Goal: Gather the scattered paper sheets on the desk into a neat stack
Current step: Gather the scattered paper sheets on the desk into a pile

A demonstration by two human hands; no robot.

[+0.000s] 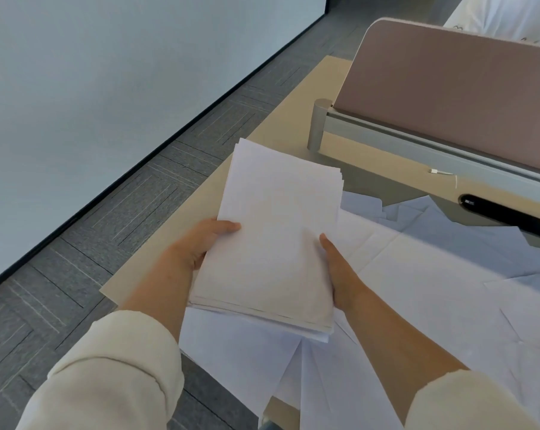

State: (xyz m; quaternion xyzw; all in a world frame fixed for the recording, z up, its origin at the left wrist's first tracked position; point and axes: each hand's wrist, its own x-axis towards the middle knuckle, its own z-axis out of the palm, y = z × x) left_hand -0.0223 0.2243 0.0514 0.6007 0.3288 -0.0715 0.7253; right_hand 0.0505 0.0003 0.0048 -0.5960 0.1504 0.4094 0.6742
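**Holding a thick paper stack above the littered worktop**

Running down the far left is a smooth pale wall (pixel 76 72), met by a thin dark skirting line and then by grey carpet tiles (pixel 107 212) with a ribbed, squared pattern. A loose cream sleeve (pixel 107 367) of soft-looking cloth comes in at the lower left. The left grip (pixel 197 243) is clamped on the stack (pixel 278 237): its thumb lies flat on the top sheet near the left edge, and its fingers go under the pile, out of sight. The stack is a thick rectangle of matte white sheets, held up off the worktop (pixel 157 262) with its far end pointing away. Its edges are nearly flush, with a few corners stepped at the far right and the near right. The right grip (pixel 340 268) is clamped on the opposite long edge, thumb along the top, fingers hidden beneath. Under the stack and to its right, loose sheets (pixel 433 290) lie flat and overlapping at odd angles on the smooth beige worktop, some hanging past its near edge. Farther right, a dusty-pink partition panel (pixel 448 88) with a rounded corner stands in a brushed grey metal rail (pixel 417 135) that ends in a short round post. Below the rail lie a small white cable end (pixel 442 172) and a glossy black oval slot (pixel 507 217), just beside the farthest sheets
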